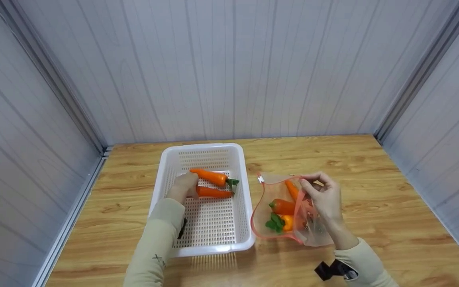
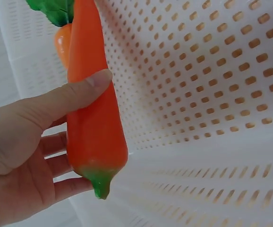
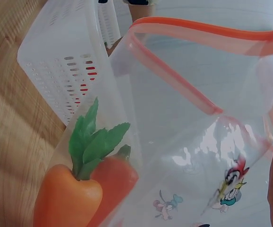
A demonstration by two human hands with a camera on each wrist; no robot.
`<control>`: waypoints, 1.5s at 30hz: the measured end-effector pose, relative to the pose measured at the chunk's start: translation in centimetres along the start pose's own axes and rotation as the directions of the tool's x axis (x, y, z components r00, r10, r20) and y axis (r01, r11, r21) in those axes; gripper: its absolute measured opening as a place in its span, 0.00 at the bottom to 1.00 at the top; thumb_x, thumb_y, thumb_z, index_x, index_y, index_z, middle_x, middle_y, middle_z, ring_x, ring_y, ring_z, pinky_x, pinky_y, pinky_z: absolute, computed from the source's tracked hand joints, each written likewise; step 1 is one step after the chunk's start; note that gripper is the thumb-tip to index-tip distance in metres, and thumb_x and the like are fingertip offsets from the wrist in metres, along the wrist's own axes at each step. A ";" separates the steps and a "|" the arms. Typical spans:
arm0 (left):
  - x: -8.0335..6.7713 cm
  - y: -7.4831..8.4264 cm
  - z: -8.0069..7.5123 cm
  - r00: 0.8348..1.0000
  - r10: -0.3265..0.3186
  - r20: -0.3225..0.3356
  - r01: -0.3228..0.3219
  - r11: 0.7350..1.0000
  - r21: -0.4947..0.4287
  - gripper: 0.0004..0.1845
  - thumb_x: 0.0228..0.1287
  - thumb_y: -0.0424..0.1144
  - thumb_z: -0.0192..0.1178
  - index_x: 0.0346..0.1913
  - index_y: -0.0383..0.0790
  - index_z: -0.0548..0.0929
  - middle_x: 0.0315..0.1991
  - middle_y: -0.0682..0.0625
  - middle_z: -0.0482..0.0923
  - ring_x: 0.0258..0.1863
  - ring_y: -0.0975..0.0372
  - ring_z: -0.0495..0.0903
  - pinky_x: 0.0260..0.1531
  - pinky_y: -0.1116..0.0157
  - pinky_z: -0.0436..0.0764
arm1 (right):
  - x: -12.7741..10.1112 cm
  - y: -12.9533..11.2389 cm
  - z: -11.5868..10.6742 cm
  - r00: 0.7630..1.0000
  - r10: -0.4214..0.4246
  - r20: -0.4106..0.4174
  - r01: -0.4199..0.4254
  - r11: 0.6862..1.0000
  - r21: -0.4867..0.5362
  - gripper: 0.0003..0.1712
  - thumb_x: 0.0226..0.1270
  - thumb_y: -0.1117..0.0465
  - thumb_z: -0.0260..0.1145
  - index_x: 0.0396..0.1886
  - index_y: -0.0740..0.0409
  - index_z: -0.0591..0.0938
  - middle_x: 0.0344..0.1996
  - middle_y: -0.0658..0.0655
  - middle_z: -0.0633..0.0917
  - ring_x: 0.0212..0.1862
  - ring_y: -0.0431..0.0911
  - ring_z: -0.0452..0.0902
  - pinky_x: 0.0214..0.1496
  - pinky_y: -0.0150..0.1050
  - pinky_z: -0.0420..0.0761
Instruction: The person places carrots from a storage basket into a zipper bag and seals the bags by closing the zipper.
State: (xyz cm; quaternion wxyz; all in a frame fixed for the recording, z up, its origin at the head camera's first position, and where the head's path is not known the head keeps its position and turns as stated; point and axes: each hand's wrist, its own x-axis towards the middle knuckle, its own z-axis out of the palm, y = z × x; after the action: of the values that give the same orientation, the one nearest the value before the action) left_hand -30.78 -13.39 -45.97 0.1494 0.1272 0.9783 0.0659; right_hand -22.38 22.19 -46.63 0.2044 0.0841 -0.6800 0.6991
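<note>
In the left wrist view my left hand (image 2: 37,127) grips a smooth red-orange carrot (image 2: 94,118) near its thick end, which has a short green stub. Thumb on one side and fingers behind, it holds this carrot inside the white basket (image 1: 203,250). A second carrot (image 1: 209,176) with green leaves lies beside it in the basket. To the right, my right hand (image 1: 325,197) pinches the edge of a clear zip bag (image 1: 263,199) with orange-red trim. Inside the bag are a leafy-topped orange carrot (image 3: 68,196), a stub-ended carrot (image 1: 283,206) and another orange piece (image 1: 292,190).
The basket has slotted walls and stands on a wood-grain table (image 1: 106,223), just left of the bag. A white slider (image 1: 260,179) sits on the bag's trim. Pale panel walls (image 1: 229,71) enclose the table at the back and both sides.
</note>
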 end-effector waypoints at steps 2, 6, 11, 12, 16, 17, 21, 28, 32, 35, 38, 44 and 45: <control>-0.1 0.1 -0.2 1.000 0.005 -0.002 -0.005 1.000 -0.001 0.14 0.38 0.35 0.72 0.30 0.36 0.80 0.25 0.49 0.75 0.26 0.58 0.70 0.35 0.60 0.74 | 0.1 0.7 -0.3 1.000 0.005 0.001 -0.005 1.000 0.002 0.12 0.53 0.61 0.67 0.34 0.66 0.79 0.21 0.66 0.77 0.17 0.49 0.73 0.16 0.38 0.76; -0.7 0.3 -0.8 0.998 0.045 -0.039 -0.044 0.999 0.021 0.14 0.39 0.39 0.72 0.28 0.37 0.80 0.24 0.49 0.75 0.25 0.58 0.70 0.33 0.60 0.74 | 0.1 0.5 -0.2 1.000 -0.018 0.022 0.016 0.998 0.061 0.14 0.53 0.62 0.67 0.34 0.69 0.78 0.19 0.65 0.77 0.16 0.49 0.72 0.15 0.37 0.76; -1.8 0.9 -1.7 0.990 0.100 -0.101 -0.098 0.995 0.018 0.14 0.41 0.43 0.71 0.26 0.38 0.79 0.22 0.51 0.73 0.24 0.59 0.69 0.30 0.60 0.73 | -0.5 -2.7 0.9 0.997 -0.056 0.053 0.049 0.991 0.122 0.09 0.55 0.68 0.63 0.33 0.72 0.78 0.18 0.62 0.78 0.15 0.46 0.72 0.16 0.34 0.75; -2.0 1.0 -1.8 0.988 0.108 -0.111 -0.107 0.994 0.017 0.14 0.41 0.43 0.70 0.26 0.38 0.79 0.22 0.51 0.73 0.23 0.60 0.69 0.30 0.60 0.72 | -0.7 -3.6 1.1 0.997 -0.051 0.052 0.044 0.991 0.123 0.07 0.55 0.70 0.62 0.33 0.72 0.78 0.18 0.62 0.78 0.15 0.45 0.72 0.16 0.33 0.75; -2.8 1.5 -2.2 0.980 0.141 -0.144 -0.139 0.990 0.024 0.14 0.43 0.44 0.69 0.28 0.38 0.79 0.23 0.51 0.73 0.23 0.60 0.70 0.30 0.61 0.73 | -1.1 -6.0 2.0 1.000 0.010 0.010 -0.011 0.998 0.069 0.05 0.54 0.74 0.61 0.31 0.74 0.78 0.19 0.67 0.77 0.15 0.43 0.72 0.16 0.32 0.75; -3.1 1.6 -2.3 0.976 0.151 -0.154 -0.148 0.989 0.029 0.14 0.43 0.44 0.69 0.29 0.37 0.79 0.23 0.51 0.73 0.23 0.60 0.70 0.31 0.61 0.73 | -1.2 -6.4 2.2 1.000 0.027 -0.005 -0.027 0.998 0.048 0.05 0.54 0.74 0.62 0.31 0.73 0.78 0.19 0.68 0.77 0.15 0.43 0.72 0.16 0.32 0.75; -4.0 2.1 -2.6 0.963 0.182 -0.198 -0.182 0.983 0.020 0.16 0.44 0.44 0.68 0.33 0.35 0.80 0.29 0.48 0.75 0.26 0.59 0.72 0.33 0.61 0.75 | -0.9 -5.2 1.8 1.000 -0.001 0.016 -0.001 0.995 0.096 0.04 0.54 0.73 0.63 0.31 0.71 0.79 0.20 0.67 0.77 0.15 0.43 0.72 0.17 0.32 0.75; -6.1 2.8 -2.7 0.905 0.265 -0.332 -0.265 0.963 0.045 0.15 0.45 0.44 0.66 0.33 0.37 0.81 0.31 0.48 0.78 0.28 0.59 0.73 0.34 0.61 0.75 | 0.0 -1.5 0.4 0.998 -0.057 0.040 0.053 0.994 0.091 0.10 0.53 0.69 0.65 0.33 0.72 0.78 0.18 0.64 0.77 0.15 0.47 0.72 0.14 0.36 0.75; -7.3 3.1 -2.5 0.863 0.292 -0.413 -0.309 0.951 0.027 0.16 0.45 0.43 0.66 0.36 0.37 0.80 0.30 0.49 0.78 0.23 0.60 0.71 0.28 0.65 0.73 | 0.6 1.2 -0.4 0.998 -0.045 0.041 0.041 0.995 0.087 0.09 0.54 0.70 0.64 0.35 0.71 0.78 0.19 0.64 0.77 0.15 0.48 0.73 0.15 0.37 0.76; -8.2 3.4 -2.4 0.828 0.299 -0.474 -0.330 0.944 0.018 0.16 0.45 0.42 0.66 0.36 0.36 0.81 0.30 0.48 0.78 0.23 0.60 0.71 0.28 0.65 0.73 | 0.6 1.5 -0.5 0.999 -0.024 0.028 0.022 0.996 0.083 0.11 0.53 0.67 0.65 0.35 0.70 0.78 0.21 0.66 0.78 0.16 0.49 0.73 0.15 0.39 0.76; -9.1 3.8 -2.5 0.801 0.286 -0.525 -0.336 0.942 0.000 0.15 0.46 0.42 0.65 0.34 0.34 0.82 0.30 0.46 0.77 0.25 0.58 0.72 0.29 0.65 0.74 | 0.6 1.3 -0.3 1.000 -0.015 0.024 0.013 0.996 0.085 0.13 0.53 0.65 0.66 0.35 0.70 0.78 0.23 0.68 0.78 0.16 0.50 0.73 0.16 0.39 0.76; -11.2 4.5 -2.5 0.737 0.246 -0.630 -0.366 0.928 -0.066 0.14 0.46 0.42 0.66 0.33 0.35 0.82 0.28 0.48 0.73 0.23 0.61 0.70 0.24 0.69 0.75 | 0.4 0.8 0.0 0.999 -0.027 0.033 0.025 0.997 0.071 0.11 0.54 0.66 0.65 0.34 0.70 0.78 0.21 0.66 0.77 0.15 0.51 0.72 0.16 0.40 0.76; -11.5 4.7 -2.5 0.722 0.245 -0.647 -0.376 0.924 -0.070 0.14 0.46 0.41 0.66 0.33 0.35 0.82 0.27 0.49 0.73 0.23 0.61 0.71 0.23 0.69 0.75 | 0.4 0.8 0.0 0.999 -0.027 0.033 0.025 0.997 0.071 0.10 0.54 0.66 0.65 0.34 0.69 0.78 0.21 0.66 0.77 0.15 0.51 0.72 0.16 0.40 0.76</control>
State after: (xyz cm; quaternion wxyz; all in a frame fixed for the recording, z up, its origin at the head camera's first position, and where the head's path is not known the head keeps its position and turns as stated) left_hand -19.87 -12.24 -39.67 -0.1862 0.2453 0.9245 0.2245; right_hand -23.01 22.25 -47.18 0.1990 0.1119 -0.6572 0.7183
